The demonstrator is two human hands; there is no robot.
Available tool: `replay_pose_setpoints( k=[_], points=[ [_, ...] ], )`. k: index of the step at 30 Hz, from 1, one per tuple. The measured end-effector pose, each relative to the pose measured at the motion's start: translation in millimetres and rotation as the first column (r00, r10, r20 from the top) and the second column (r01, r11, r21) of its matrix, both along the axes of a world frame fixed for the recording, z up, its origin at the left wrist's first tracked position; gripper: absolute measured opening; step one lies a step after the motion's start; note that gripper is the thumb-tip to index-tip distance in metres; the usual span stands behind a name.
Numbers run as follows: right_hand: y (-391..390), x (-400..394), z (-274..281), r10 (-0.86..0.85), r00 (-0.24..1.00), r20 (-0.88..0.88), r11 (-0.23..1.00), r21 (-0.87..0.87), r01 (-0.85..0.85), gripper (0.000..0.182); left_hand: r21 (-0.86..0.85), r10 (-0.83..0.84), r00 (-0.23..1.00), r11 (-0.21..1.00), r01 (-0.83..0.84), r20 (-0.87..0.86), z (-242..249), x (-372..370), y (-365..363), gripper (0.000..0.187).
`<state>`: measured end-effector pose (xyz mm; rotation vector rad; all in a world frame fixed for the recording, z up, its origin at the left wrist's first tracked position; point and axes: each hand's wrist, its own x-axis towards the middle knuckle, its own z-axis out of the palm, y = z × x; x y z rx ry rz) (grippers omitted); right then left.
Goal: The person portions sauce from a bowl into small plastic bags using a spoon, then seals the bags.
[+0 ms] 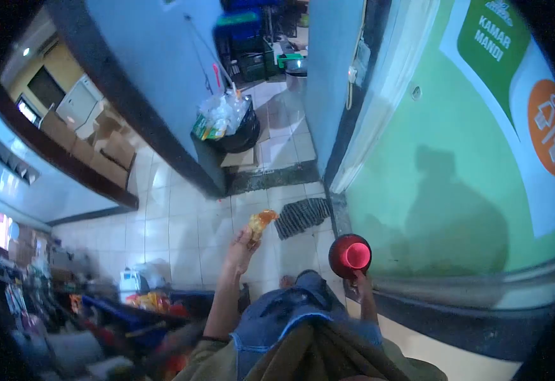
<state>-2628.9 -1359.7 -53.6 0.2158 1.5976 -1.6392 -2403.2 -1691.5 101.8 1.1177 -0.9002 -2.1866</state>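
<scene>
My left hand (244, 249) is raised out in front of me, its fingers closed on a crinkled yellow and orange item (263, 220), perhaps food, whose exact kind I cannot tell. Down on the right, close to the green door, my right hand (358, 282) grips a round, dark-rimmed red bowl (338, 259) from below. Inside the bowl is a smaller pinkish-red cup (356, 255). Both items are held above the tiled floor, well apart from each other.
A grey ribbed mat (303, 217) lies before a raised threshold (271, 180). Beyond it, a black trash bag (242, 133) stuffed with plastic leans at the wall. The green door (429, 190) flanks my right. Cluttered crates and packets (157, 301) line the left; cardboard boxes (118, 149) stand farther back.
</scene>
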Motion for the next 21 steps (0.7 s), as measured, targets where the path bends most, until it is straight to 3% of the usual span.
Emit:
replay_pose_setpoints(
  k=[2, 3, 6, 8, 12, 14, 16, 17, 19, 21],
  points=[
    [-33, -21, 8, -0.092, 0.995, -0.026, 0.996, -0.007, 0.092, 0.027, 0.036, -0.022, 1.0, 0.999, 0.023, -0.019, 9, -42, -32, 0.026],
    [-56, -37, 28, -0.077, 0.997, 0.021, 0.996, 0.047, 0.076, 0.028, 0.041, -0.035, 0.999, 0.999, 0.036, -0.019, 14, -63, -46, 0.022],
    [-125, -91, 28, -0.004, 0.998, -0.057, 0.999, 0.032, 0.006, 0.028, 0.036, -0.056, 0.998, 0.998, 0.057, -0.011, 9, -118, -98, 0.02],
    [-182, -138, 7, 0.109, 0.993, -0.032, 0.992, 0.062, -0.107, 0.027, 0.034, -0.02, 1.0, 0.999, 0.02, 0.003, 5, -148, -129, 0.021],
    [-312, -226, 48, 0.261, 0.962, -0.078, 0.96, 0.125, -0.25, 0.024, 0.06, 0.122, 0.992, 0.991, -0.119, -0.043, 7, -190, -192, 0.022],
    [-382, -283, -17, 0.452, 0.836, -0.312, 0.892, 0.158, -0.423, 0.031, 0.083, 0.197, 0.98, 0.977, -0.194, -0.03, 10, -196, -213, 0.022],
    [-430, -303, -1, 0.496, 0.824, -0.272, 0.863, 0.054, -0.502, 0.035, 0.09, 0.305, 0.952, 0.948, -0.304, 0.007, 7, -203, -233, 0.021],
    [-465, -309, 51, 0.452, 0.881, -0.142, 0.88, -0.088, -0.466, 0.036, 0.093, 0.341, 0.94, 0.936, -0.34, 0.001, 2, -207, -247, 0.021],
    [-524, -339, 14, 0.462, 0.877, -0.129, 0.883, -0.029, -0.469, 0.035, 0.099, 0.397, 0.917, 0.912, -0.397, 0.023, 1, -223, -280, 0.019],
    [-576, -353, 35, 0.461, 0.887, -0.024, 0.887, -0.012, -0.461, 0.032, 0.094, 0.432, 0.901, 0.897, -0.433, 0.028, 0, -239, -311, 0.02]
  ],
)
